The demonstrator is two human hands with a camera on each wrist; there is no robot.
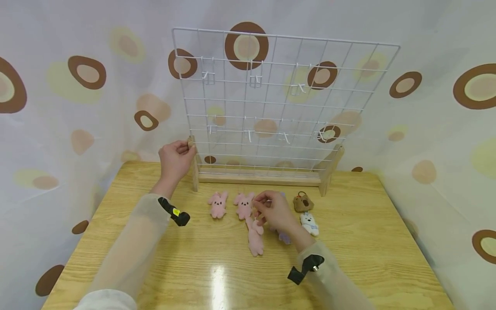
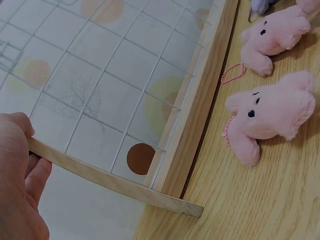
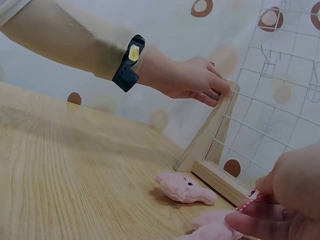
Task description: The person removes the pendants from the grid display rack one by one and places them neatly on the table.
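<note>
My left hand grips the top of the left wooden upright of a stand that carries a white wire grid. My right hand pinches the pink bead chain of a pink plush keychain, whose body stretches toward me below the fingers. Just beyond it lies another pink plush, and a third pink plush is farther left, face up. A purple plush is partly hidden under my right hand.
Right of my right hand lie a brown plush and a white plush. Several white hooks hang on the grid in two rows. The stand's wooden base crosses the back of the wooden table, before a dotted cloth backdrop.
</note>
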